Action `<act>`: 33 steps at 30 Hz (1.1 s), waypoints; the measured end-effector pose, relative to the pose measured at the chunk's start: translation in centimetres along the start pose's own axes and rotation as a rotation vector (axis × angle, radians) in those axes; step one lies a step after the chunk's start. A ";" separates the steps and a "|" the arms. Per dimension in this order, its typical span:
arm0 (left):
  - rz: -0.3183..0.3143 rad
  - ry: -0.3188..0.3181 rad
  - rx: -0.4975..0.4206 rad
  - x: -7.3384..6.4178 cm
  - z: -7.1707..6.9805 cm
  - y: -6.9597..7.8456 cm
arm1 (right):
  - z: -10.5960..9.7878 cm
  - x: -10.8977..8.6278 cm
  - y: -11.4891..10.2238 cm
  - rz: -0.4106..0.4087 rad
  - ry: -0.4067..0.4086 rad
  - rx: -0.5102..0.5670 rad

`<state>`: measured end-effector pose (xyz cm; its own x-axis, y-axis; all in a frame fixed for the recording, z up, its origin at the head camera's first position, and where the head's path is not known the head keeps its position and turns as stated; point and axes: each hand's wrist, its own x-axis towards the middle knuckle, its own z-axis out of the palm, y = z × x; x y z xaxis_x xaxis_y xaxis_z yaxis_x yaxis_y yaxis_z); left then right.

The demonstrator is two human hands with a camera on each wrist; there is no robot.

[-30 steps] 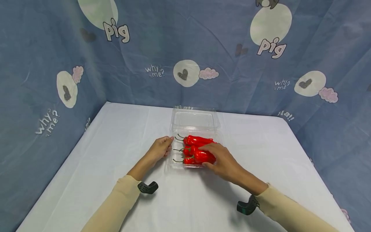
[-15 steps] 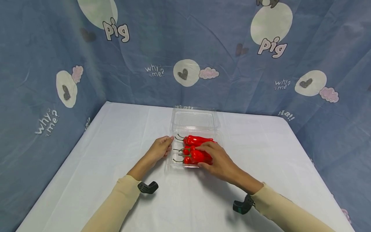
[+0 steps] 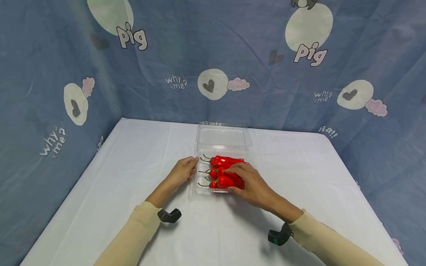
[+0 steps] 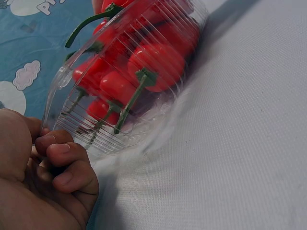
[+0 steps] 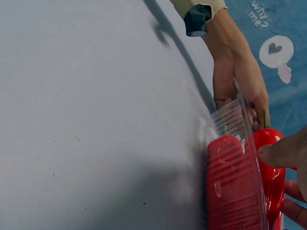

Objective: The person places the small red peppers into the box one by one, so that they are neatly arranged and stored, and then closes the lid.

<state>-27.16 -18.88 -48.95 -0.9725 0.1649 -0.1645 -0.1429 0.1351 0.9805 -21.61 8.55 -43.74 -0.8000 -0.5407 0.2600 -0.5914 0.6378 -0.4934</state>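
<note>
A clear plastic clamshell container [image 3: 197, 186] holds several glossy red peppers [image 3: 227, 160] with thin green stems. At its left end, my left hand [image 3: 183, 170] pinches the rim between thumb and fingers; the left wrist view shows these curled fingers [image 4: 72, 175] against the plastic. My right hand [image 3: 253, 183] reaches over the right end and holds a red pepper [image 3: 225, 181] on top of the pile, near the front wall. In the right wrist view its thumb presses one side of that pepper [image 5: 274, 189], with fingers on the other side. The pepper's right end is partly hidden.
The container's hinged lid [image 3: 223, 136] lies folded back towards the far edge of the white-covered table [image 3: 153, 140]. A blue printed curtain [image 3: 139, 85] hangs behind the table and along both sides.
My right hand has moved slightly left with the red pepper, which has come down lower towards the container's front wall. The left hand has stayed at the rim.
</note>
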 end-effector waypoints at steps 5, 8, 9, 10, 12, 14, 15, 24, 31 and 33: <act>-0.007 0.000 0.007 -0.1 0.1 0.1 | -0.3 -0.3 0.2 0.019 0.002 0.004; -0.020 0.003 0.017 0.0 0.1 0.2 | -0.5 -0.5 0.4 0.047 -0.008 0.009; -0.022 0.002 0.020 -0.1 0.1 0.2 | -0.5 -0.6 0.4 0.058 -0.010 0.012; -0.024 0.001 0.021 0.0 0.1 0.2 | -0.6 -0.7 0.5 0.070 -0.014 0.016; -0.028 0.002 0.025 -0.3 0.3 0.7 | -0.7 -0.8 0.5 0.087 -0.013 0.028; -0.034 0.003 0.034 -0.3 0.3 0.6 | -1.0 -1.1 0.6 0.106 -0.008 0.046; -0.033 0.003 0.033 -0.2 0.3 0.6 | -1.1 -1.3 0.7 0.115 0.003 0.057; -0.019 -0.009 0.020 0.0 0.3 0.0 | -3.4 -3.4 3.3 0.331 0.147 0.134; -0.100 0.010 0.065 -0.1 -0.4 0.2 | -4.7 -4.9 5.0 0.607 0.084 0.295; -0.112 0.014 0.068 0.0 -0.9 0.4 | -4.8 -5.2 5.1 0.679 0.030 0.394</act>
<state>-27.38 -19.65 -48.44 -0.9536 0.1316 -0.2707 -0.2387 0.2177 0.9464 -20.92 17.27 -43.62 -0.9793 -0.0839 -0.1844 0.1027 0.5791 -0.8088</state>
